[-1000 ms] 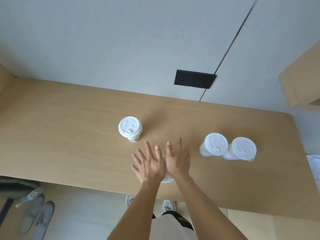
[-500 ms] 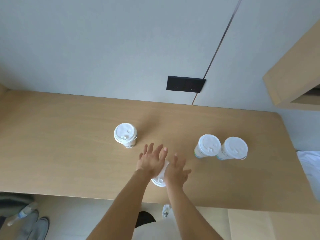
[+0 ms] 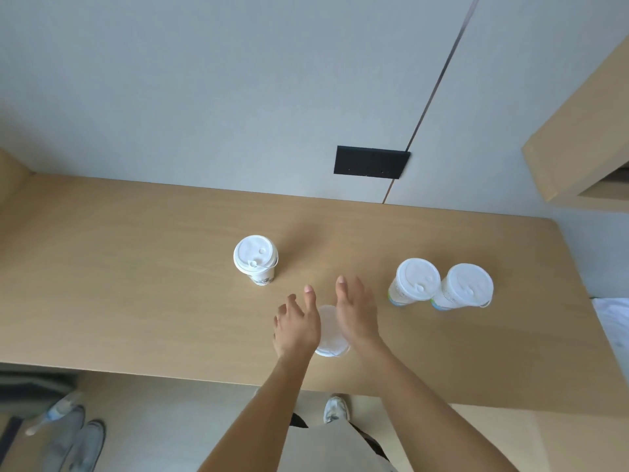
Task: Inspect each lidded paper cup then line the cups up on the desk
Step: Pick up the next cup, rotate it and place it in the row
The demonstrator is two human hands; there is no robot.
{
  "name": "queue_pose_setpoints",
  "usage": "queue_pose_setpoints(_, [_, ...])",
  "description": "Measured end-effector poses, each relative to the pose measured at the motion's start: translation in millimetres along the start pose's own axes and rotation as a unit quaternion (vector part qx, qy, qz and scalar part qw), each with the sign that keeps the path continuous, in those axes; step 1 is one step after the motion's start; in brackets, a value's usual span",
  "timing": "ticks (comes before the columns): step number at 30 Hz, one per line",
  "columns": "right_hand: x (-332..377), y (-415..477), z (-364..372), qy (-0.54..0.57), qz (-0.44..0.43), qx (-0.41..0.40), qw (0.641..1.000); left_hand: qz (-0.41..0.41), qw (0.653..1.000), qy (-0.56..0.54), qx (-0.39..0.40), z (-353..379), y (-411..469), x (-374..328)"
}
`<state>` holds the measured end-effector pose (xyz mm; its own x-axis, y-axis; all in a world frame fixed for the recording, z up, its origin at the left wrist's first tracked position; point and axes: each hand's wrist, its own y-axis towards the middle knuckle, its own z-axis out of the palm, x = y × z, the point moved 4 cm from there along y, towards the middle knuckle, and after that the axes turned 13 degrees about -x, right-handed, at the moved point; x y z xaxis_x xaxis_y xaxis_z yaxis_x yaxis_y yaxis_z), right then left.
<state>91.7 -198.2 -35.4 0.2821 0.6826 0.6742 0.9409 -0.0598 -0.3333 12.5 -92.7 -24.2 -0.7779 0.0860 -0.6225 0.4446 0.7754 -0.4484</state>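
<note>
Pressed between both palms: a lidded paper cup (image 3: 329,330), low over the near edge of the table (image 3: 136,267). Left hand (image 3: 296,327) and right hand (image 3: 356,316) flat-fingered against its sides — not curled. Best turned slowly, lightly squeezed; thin paper walls likely to buckle. Three more cups upright — one (image 3: 256,259) left, a touching pair (image 3: 414,280) (image 3: 465,285) right. Smooth domed white plastic lids, matte woodgrain top.

Left cup (image 3: 255,260): dark printing is showing low on the side wall; too small and blurred to read.
Two right cups (image 3: 414,281) (image 3: 465,286): green and blue marks are showing near the base; no letters are coming through.
Lids: raised moulding only, nothing legible.
Black wall plate (image 3: 371,162): no marking is reading.
Readable text overall: none.
</note>
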Motion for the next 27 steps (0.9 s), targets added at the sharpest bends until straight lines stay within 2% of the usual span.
queue_pose_setpoints(4, [-3.4,1.1,13.8,-0.066,0.014,-0.006,0.998,-0.044,0.999,-0.003,-0.030,15.8,-7.6,8.6])
queue_pose_setpoints(7, [-5.4,3.2,15.2,-0.085,0.016,-0.012,0.996,-0.029,0.998,-0.003,-0.059,17.7,-3.9,11.0])
queue_pose_setpoints(11, [-1.2,3.0,14.3,-0.127,-0.004,-0.012,0.992,-0.006,0.996,0.050,-0.075,21.6,1.3,12.6])
queue_pose_setpoints(18, [-4.6,-0.9,14.2,-0.112,0.030,-0.032,0.993,0.014,0.998,0.036,-0.056,24.2,6.0,10.8])
queue_pose_setpoints(20, [-9.7,-7.2,11.8,-0.085,0.072,-0.053,0.992,0.057,0.998,0.025,-0.032,24.9,10.1,9.4])
queue_pose_setpoints(22, [-20.3,-16.0,10.1,-0.033,0.162,-0.074,0.983,0.132,0.991,0.012,0.020,27.1,17.1,0.7])
queue_pose_setpoints(25, [-34.5,-31.7,10.4,0.100,0.312,-0.069,0.942,0.231,0.970,0.022,0.066,29.4,27.2,-17.1])
queue_pose_setpoints(27, [-35.8,-40.9,7.6,0.173,0.371,-0.055,0.911,0.293,0.951,0.050,0.080,24.8,26.0,-29.4])
